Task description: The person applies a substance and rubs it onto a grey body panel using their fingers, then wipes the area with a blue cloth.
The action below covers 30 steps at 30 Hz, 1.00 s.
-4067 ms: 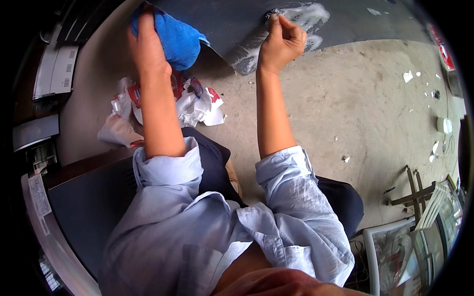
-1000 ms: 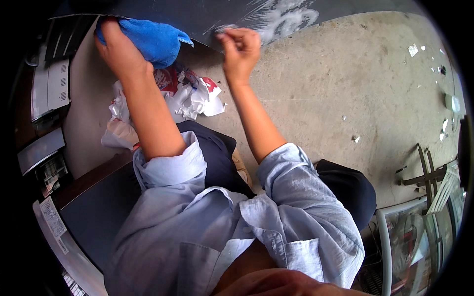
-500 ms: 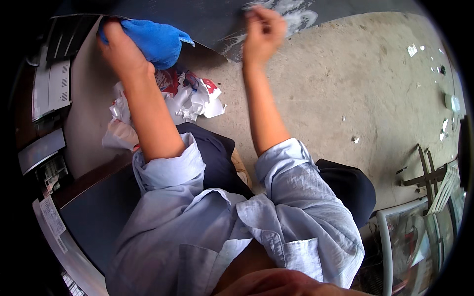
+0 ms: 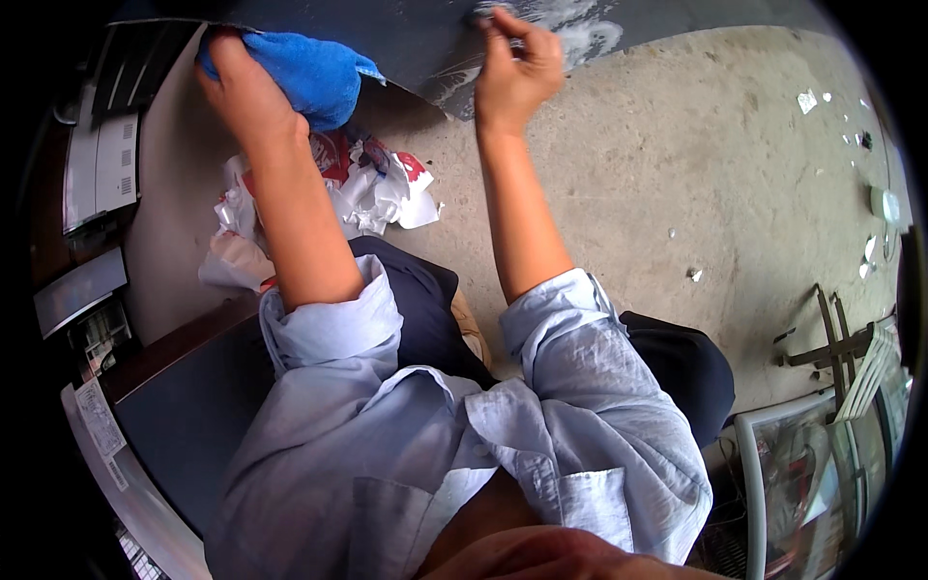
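Soft light falls across the concrete floor (image 4: 628,184), while fisheye distortion curves edges toward black corners.

The person wears a pale blue, long-sleeved shirt (image 4: 300,449), its fabric thin and softly creased; the left sleeve (image 4: 333,327) and right sleeve (image 4: 553,302) are rolled up in thick, uneven cuffs; a stitched patch pocket (image 4: 594,512) sits on the chest, and a small button (image 4: 480,450) shows near the open neckline; the trousers (image 4: 677,372) are dark navy; the left hand (image 4: 253,101) and right hand (image 4: 522,82) are bare, as are both forearms.
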Tool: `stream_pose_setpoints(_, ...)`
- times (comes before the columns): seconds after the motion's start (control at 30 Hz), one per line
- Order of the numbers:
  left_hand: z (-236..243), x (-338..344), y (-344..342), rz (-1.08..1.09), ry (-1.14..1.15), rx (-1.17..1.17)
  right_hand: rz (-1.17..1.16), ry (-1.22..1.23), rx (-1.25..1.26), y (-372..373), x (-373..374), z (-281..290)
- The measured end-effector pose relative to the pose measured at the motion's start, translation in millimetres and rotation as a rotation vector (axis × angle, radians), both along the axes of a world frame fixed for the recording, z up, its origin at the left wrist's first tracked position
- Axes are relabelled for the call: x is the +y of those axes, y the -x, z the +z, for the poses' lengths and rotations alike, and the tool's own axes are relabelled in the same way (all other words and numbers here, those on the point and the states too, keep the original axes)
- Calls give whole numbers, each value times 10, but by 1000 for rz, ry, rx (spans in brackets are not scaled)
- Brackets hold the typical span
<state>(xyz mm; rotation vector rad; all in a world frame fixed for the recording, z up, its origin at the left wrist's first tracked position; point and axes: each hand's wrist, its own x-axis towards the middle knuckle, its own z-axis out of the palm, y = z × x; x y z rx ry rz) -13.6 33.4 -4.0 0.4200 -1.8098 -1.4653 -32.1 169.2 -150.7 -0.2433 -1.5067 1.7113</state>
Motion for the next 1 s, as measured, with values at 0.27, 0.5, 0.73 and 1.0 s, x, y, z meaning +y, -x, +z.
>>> stream_pose_setpoints(0.27,46,66,10,-20,-25,-7,61,14,27,26,15,15)
stream_pose_setpoints(0.5,36,84,31,4,-59,-20,168,-94,102,-230,-227,284)
stream_pose_setpoints(0.73,34,99,14,26,-38,-29,102,344,4,186,52,-70)
stream_pose_setpoints(1.0,-5,-3,26,-42,-50,-31,118,85,96,105,-46,138)
